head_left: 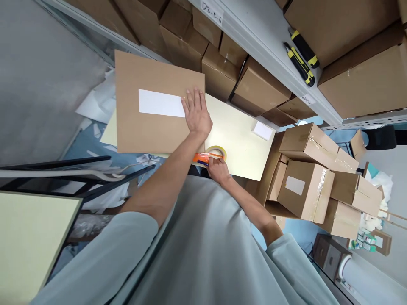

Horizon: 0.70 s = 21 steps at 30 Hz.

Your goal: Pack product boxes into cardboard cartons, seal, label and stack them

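- Your left hand [199,112] lies palm down with its fingers extended and slightly spread, gripping nothing.
- Beneath those fingers is the brown cardboard box [149,133], which reaches well out to their left; its right edge runs just beside your little finger.
- The white label [159,102] on its top face starts at your left thumb and index finger and runs leftward from them.
- Your right hand [218,168] has its fingers curled closed around the orange tape dispenser [201,157], whose body shows to the left of those fingers.
- Just beyond your right fingertips is the yellow-rimmed tape roll [225,152] of that dispenser, near the box's near right corner.
- Under both sets of fingers extends the cream tabletop [240,123]; to the right of your fingers, near its far corner, lies 1 small white item [263,130].
- Ahead of your left fingertips, a row of closed cartons [221,70] stands below the grey shelf [254,40].
- Well beyond your fingers, to the right, 2 black-and-yellow cutters [300,63] lie on that shelf, side by side.
- Well to the right of your right fingers, several stacked boxes [305,190] stand past the table's end.
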Available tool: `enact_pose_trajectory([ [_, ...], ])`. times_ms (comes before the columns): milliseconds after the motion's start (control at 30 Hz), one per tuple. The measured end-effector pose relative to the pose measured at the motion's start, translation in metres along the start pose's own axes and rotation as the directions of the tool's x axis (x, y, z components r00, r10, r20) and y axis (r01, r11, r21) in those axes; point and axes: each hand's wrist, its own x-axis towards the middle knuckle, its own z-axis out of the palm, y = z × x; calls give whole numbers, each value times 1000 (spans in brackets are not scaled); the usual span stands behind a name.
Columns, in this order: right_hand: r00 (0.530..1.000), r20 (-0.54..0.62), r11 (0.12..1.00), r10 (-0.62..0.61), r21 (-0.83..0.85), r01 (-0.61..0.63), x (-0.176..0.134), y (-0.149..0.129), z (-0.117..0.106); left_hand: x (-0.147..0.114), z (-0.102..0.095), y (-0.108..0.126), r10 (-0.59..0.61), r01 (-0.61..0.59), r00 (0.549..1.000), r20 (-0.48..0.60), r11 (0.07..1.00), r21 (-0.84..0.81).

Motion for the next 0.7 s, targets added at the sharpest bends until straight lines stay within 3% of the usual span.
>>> enact_pose_trajectory([
  [200,995,78,997,-70,20,69,-37,16,1,1,-2,-8,27,-29,1000,15,996,82],
  [333,969,201,989,147,-5,-149,-90,54,3,5,-1,-15,74,-77,997,34,990,116],
  [500,910,193,929,367,-116,-351,-147,112,-5,10,6,-38,192,-200,978,75,973,117],
  [600,921,112,924,373,-133,-359,-134,129,-16,2,8,-42,249,-265,961,118,953,148],
  [700,940,62,937,335,-128,-325,-92,134,-32,-16,5,-36,294,-332,935,197,922,200],
])
